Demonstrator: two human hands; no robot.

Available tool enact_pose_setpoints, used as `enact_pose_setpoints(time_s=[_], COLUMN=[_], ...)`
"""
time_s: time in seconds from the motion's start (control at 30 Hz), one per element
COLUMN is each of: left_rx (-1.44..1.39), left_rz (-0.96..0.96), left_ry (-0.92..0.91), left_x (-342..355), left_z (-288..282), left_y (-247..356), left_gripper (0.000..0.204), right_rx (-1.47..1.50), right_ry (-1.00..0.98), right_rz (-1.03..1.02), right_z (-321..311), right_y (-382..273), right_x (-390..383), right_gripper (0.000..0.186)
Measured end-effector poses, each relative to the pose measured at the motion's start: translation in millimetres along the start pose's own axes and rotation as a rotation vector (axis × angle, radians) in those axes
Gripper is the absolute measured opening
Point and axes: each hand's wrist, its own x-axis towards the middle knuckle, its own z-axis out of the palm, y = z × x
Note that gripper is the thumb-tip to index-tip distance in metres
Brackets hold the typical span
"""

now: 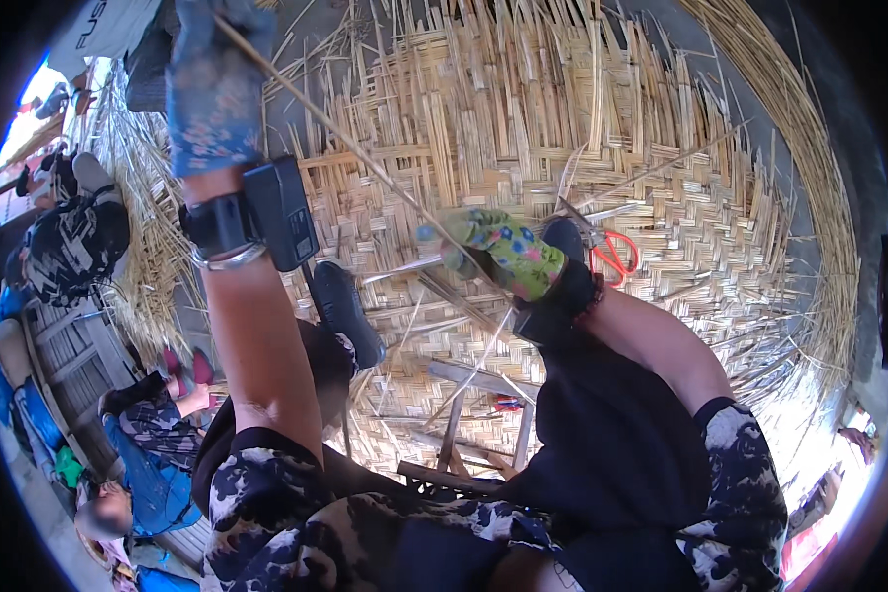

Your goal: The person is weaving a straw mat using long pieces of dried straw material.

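Observation:
A long, thin reed [350, 148] slants across the view between my two hands. My left hand [215, 84], in a blue floral glove, is stretched far out at the upper left and blurred; it appears closed on the reed's upper end, though the separate fingers are smeared. My right hand [503, 249], in a green floral glove, is closed around the reed lower down, above the woven mat [523, 187]. Scissors with orange handles [613, 259] lie on the mat just right of that hand. Loose split strips stick out along the mat's far edge.
Bundles of long reeds [809, 128] curve along the right side, with another reed pile [138, 227] at left. My shoe [349, 314] rests on the mat. At the lower left another person [158, 474] sits near a slatted wooden bench [74, 340]. A patterned bag [77, 242] stands beyond.

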Motion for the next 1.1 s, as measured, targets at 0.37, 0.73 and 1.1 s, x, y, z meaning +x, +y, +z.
enact_pose_setpoints(time_s=[0.37,0.73,1.1], left_rx=[-0.499,-0.423,-0.499], left_rz=[-0.859,-0.918,-0.891], left_ry=[-0.005,-0.010,-0.147], left_x=[-165,-168,-178], left_z=[64,57,42], left_y=[-98,-112,-96], left_gripper=[0.024,0.019,0.024], right_rx=[-0.229,-0.321,0.161], right_ry=[0.437,0.246,0.218], right_rz=[-0.114,0.112,0.278], right_z=[-38,-30,-50], right_y=[65,61,100], right_x=[5,18,23], right_gripper=[0.026,0.033,0.029])
